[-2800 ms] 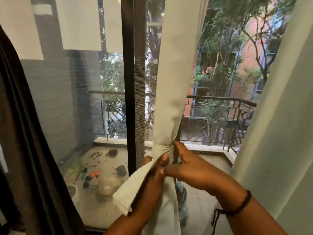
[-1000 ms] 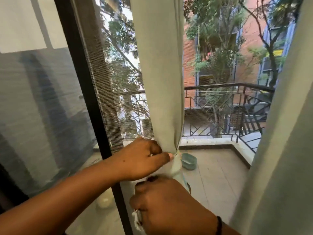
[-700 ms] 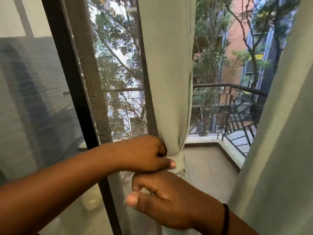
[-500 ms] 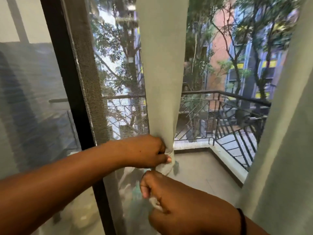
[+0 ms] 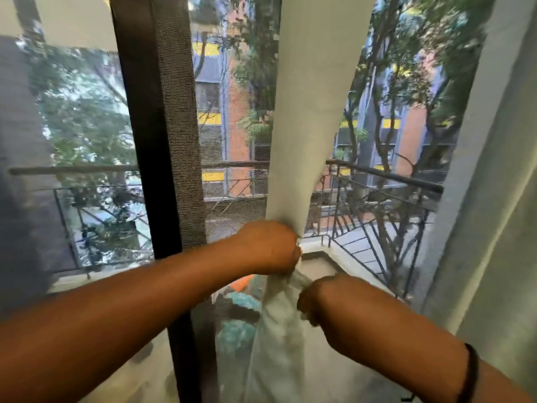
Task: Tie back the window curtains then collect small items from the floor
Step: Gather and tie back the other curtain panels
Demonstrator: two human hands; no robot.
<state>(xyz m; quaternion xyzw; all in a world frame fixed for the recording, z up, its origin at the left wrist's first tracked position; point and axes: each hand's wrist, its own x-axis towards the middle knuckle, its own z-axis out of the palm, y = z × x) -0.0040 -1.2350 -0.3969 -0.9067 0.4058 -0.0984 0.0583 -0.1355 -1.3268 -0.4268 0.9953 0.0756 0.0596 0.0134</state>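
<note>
Where it is gathered into a narrow waist at mid-frame, the pale grey-green fabric window curtain (image 5: 313, 117) hangs with its long axis near vertical, broad above, bunched at the pinch, and loose again below.

Item: left hand (image 5: 268, 247), fingers curled tight round the gathered waist from the left side, knuckles toward the camera; it holds the higher position.

Item: right hand (image 5: 316, 301), directly beneath and slightly right of the left, fingers curled inward against the loose lower fabric. Whether they pinch a tie end or only the cloth cannot be told; motion blur hides the fingertips. A black cord bracelet (image 5: 469, 373) sits on that wrist.

Relation: the knot point lies between the two hands, above the right and just below the left, so any tightening pull would likely run downward along the curtain's axis, right hand nearer the free end.

Surround: dark vertical window frame with mesh screen (image 5: 162, 141) to the left; second pale curtain panel (image 5: 494, 199) at right; black metal balcony railing (image 5: 377, 199) beyond the glass.
</note>
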